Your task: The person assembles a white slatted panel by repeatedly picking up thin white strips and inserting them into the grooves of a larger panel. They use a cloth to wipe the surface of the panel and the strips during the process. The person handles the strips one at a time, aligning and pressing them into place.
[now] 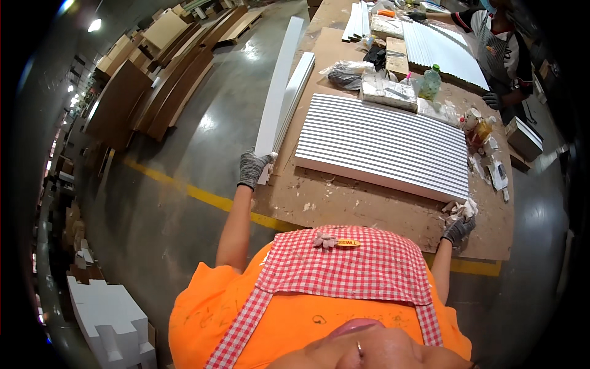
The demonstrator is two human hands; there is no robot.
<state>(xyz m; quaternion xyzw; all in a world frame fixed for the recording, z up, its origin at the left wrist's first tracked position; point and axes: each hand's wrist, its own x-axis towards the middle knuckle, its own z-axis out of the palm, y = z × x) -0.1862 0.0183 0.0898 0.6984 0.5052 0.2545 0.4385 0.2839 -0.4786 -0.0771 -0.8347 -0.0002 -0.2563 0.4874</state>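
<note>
Grey workshop floor stretches off to the left, and on the brown, scuffed worktable sits a broad block of white strips. Out at the table's left edge, the gloved left hand is closed on the near end of a long white board, most of its length reaching away beyond the fingers. Across at the block's near right corner, the gloved right hand pinches a crumpled pale wad, bunched just beyond its fingertips!

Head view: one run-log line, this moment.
left hand: gripping near end of long white board | right hand: holding crumpled white wad | white strips: side by side on table
</note>
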